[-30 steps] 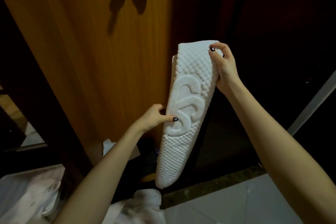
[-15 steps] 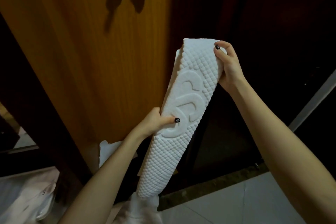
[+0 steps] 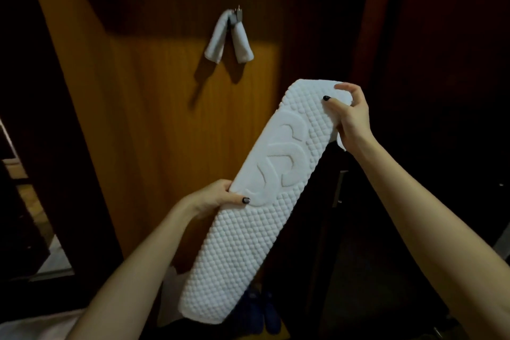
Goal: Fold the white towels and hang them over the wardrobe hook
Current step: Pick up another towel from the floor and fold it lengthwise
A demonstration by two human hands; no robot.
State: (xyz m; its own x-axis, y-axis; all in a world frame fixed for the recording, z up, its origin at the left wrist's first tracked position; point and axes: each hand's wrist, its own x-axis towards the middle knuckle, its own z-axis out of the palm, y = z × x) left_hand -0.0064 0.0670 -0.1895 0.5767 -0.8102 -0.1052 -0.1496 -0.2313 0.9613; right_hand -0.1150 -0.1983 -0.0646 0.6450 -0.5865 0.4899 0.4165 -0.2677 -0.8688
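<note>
Wardrobe door (image 3: 154, 146) w/ long white towel (image 3: 248, 243) held up in front, 2 hands.
Door: wood, fills bkgd. Long white towel, folded narrow, raised pattern, slants in mid-air from upper R to lower L. L hand (image 3: 215, 197) grips its side edge near mid, thumb on top; R hand (image 3: 350, 119) pinches top end. Smaller white towel (image 3: 220, 38) hangs draped over metal hook (image 3: 238, 14) on door.

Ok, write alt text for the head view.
Two hands hold a folded white towel aslant before a wooden wardrobe door, left hand gripping its middle, right hand pinching its top end. A smaller towel hangs over the hook above.
</note>
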